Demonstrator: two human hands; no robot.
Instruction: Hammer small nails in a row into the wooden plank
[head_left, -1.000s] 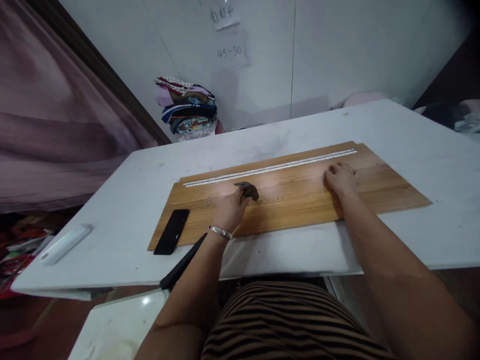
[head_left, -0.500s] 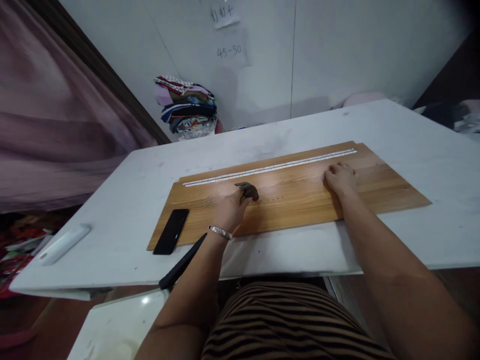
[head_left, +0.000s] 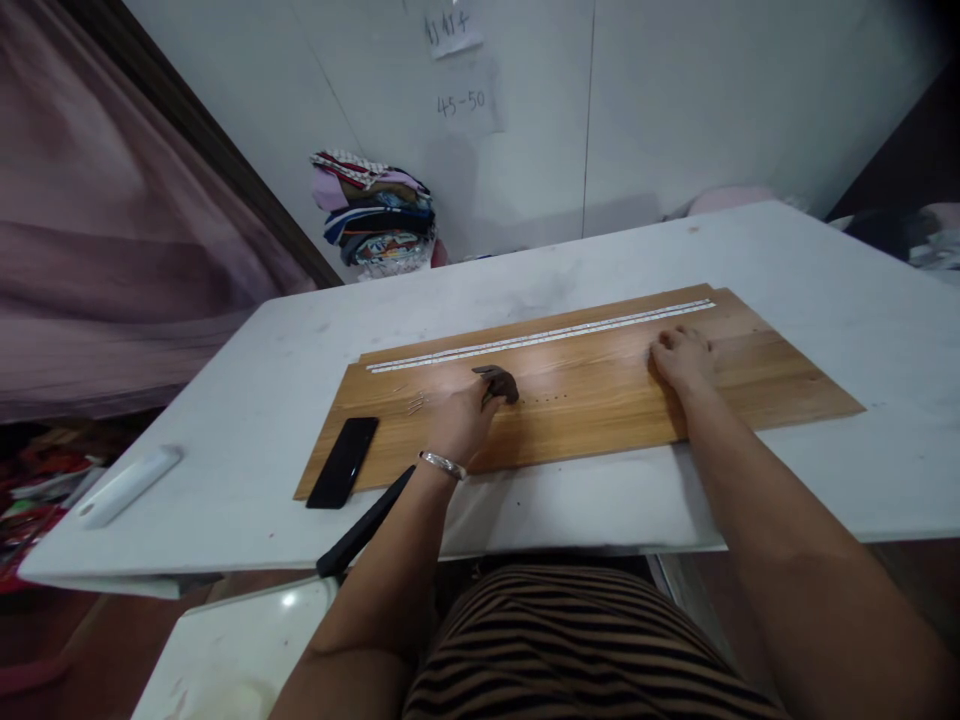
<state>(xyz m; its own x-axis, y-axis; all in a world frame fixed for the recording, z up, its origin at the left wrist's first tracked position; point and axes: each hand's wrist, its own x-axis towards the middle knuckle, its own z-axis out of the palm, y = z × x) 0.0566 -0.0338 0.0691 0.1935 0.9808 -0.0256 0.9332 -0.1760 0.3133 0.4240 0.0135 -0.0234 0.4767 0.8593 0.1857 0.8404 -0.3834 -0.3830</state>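
Note:
My left hand is closed around a claw hammer just below its dark head. The hammer's black handle slants back under my wrist and over the table's front edge. Its head is at the wooden board, beside a row of small dark dots, perhaps nail heads. Left of that hand lie several loose nails. Toward the board's right part, my right hand rests with bent, slightly parted fingers, and nothing shows in it.
A white measuring strip runs along the far side of the board. On its left end lies a black phone. The white table carries a long white object at left. Folded cloths are piled behind the table.
Almost nothing differs. The whole view has shifted very slightly, while both hands and the hammer keep their places on the board.

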